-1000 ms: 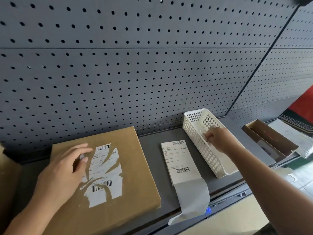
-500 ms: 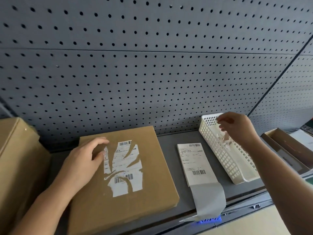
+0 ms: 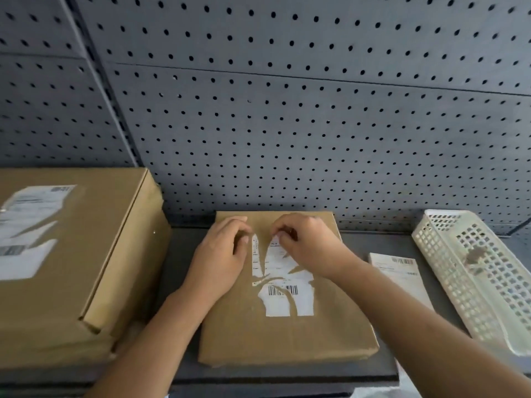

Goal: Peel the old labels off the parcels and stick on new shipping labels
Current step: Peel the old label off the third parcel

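— Where's the torn white paper label (image 3: 284, 285)?
— On the flat brown cardboard parcel (image 3: 287, 331), between the hands. The right hand (image 3: 310, 245) pinches its top edge. The left hand (image 3: 221, 254) is curled beside it, hold unclear.

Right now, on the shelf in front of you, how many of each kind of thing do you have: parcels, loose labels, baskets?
Cardboard parcels: 2, the large box and the flat parcel
Loose shipping label: 1
White plastic basket: 1
Total: 4
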Demonstrator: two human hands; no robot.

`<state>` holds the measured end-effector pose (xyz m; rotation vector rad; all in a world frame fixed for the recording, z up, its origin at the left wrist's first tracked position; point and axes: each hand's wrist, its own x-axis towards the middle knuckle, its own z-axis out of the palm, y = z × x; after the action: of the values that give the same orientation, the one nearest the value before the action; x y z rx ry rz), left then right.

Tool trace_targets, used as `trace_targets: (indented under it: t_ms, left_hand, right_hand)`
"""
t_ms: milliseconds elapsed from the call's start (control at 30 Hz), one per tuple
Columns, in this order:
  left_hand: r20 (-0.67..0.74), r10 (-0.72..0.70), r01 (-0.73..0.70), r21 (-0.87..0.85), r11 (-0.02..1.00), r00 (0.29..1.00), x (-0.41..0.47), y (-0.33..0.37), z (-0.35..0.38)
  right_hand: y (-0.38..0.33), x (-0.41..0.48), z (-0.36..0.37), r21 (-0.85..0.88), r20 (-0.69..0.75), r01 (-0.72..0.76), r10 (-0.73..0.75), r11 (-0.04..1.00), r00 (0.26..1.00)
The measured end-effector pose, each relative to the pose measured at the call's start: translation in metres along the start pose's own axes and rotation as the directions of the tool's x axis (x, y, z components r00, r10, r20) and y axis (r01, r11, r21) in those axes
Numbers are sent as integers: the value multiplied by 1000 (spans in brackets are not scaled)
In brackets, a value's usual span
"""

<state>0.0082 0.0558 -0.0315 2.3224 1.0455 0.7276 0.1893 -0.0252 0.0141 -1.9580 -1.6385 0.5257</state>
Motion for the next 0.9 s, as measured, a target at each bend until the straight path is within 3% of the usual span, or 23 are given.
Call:
trace_targets:
  t_ms: [233, 900]
  left_hand:
    - [-10, -18, 18, -11, 1000, 1000, 0, 0, 2]
    - [-44, 20, -19, 11, 1000, 999, 2, -6, 5]
  right_hand:
    - [-8, 20, 30, -148, -56, -19, 11, 989, 998]
    - [-3, 21, 46, -165, -141, -44, 21, 985, 990]
